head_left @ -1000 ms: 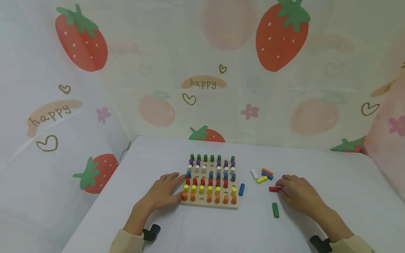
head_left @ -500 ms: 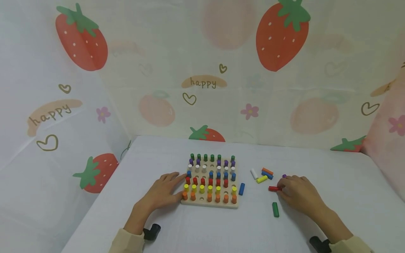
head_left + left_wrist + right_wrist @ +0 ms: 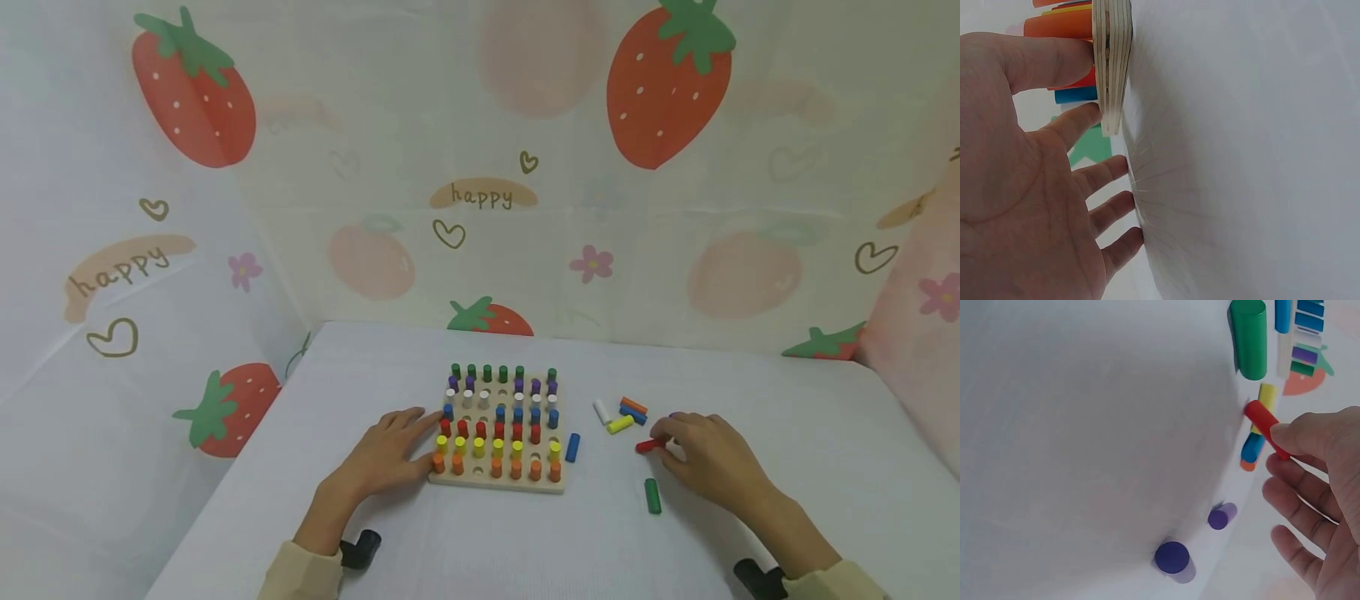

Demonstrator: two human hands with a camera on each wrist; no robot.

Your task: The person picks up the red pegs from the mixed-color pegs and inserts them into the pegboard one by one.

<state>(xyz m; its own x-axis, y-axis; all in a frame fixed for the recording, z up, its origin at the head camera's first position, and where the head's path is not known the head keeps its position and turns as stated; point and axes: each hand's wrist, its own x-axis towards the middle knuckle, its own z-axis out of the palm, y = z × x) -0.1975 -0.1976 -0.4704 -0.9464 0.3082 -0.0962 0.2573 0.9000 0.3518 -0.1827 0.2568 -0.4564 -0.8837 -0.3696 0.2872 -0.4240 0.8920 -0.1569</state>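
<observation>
A wooden pegboard (image 3: 498, 487) carries rows of coloured pegs, with a few holes bare. At its left side rests my left hand (image 3: 386, 454), fingers spread, thumb and index fingertip against the board's edge (image 3: 1113, 62) in the left wrist view. My right hand (image 3: 708, 458) pinches one end of a red peg (image 3: 1261, 417) between thumb and index finger, the other fingers loosely bent. The red peg tilts, its free end pointing left toward the board in the head view. Close to that hand lies a green peg (image 3: 653, 497). Two purple pegs, one nearer (image 3: 1172, 557), stand beyond the fingers in the right wrist view.
Between board and right hand lie loose white (image 3: 602, 412), yellow (image 3: 620, 425) and orange (image 3: 633, 405) pegs, plus a blue one (image 3: 634, 414). Another blue peg (image 3: 573, 448) lies just off the board's right edge. A strawberry-print curtain (image 3: 480, 250) hangs behind the white table.
My right fingers have closed on the red peg's end and tipped it slightly, shifting it a little left. My left hand and the board have stayed in place.
</observation>
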